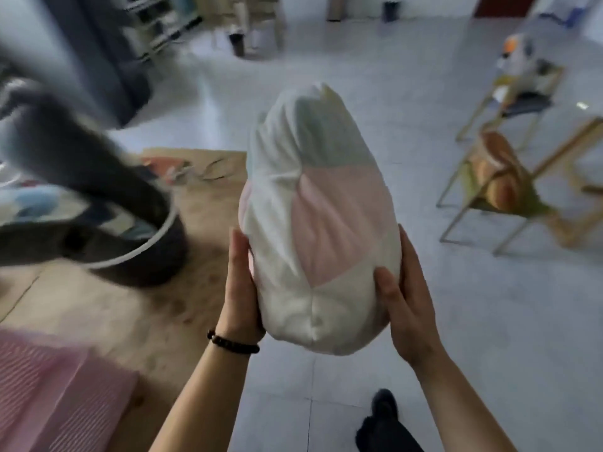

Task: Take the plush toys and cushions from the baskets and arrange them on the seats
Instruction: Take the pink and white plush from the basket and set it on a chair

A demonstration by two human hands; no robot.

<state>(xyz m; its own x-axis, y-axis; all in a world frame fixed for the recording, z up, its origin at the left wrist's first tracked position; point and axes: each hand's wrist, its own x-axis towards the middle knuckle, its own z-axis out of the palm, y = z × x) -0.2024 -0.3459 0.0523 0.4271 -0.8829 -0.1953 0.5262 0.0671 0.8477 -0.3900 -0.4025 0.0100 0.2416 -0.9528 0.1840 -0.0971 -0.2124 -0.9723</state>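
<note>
Grey tiled floor (489, 321) fills most of our view. On its left part lies a brown board (130, 305). Two wooden-framed chairs stand on the tiles to the right, well apart from us: the near chair (538, 207) carries a brown plush (499, 177) on its seat, and the far chair (525, 104) carries a white and orange toy (518, 53), too blurred for us to say more. A dark round basket (156, 265) with a white rim sits on the board at the left, and a grey blurred shape (81, 158) rises out of it; we cannot tell what it is.

The cushion (316, 223), white with pink panels, is in the air in front of us, upright and above the edge between board and tiles, held at its lower end. A pink ribbed sheet (49, 386) lies at the lower left.

Our hands press it from both sides. The left hand (241, 282) lies flat against its left side, fingers straight. The right hand (408, 295) lies along its right side, fingers straight, thumb resting on the front. A dark shoe (385, 406) stands on the tiles below, and a dark bead bracelet (233, 345) circles the left wrist.
</note>
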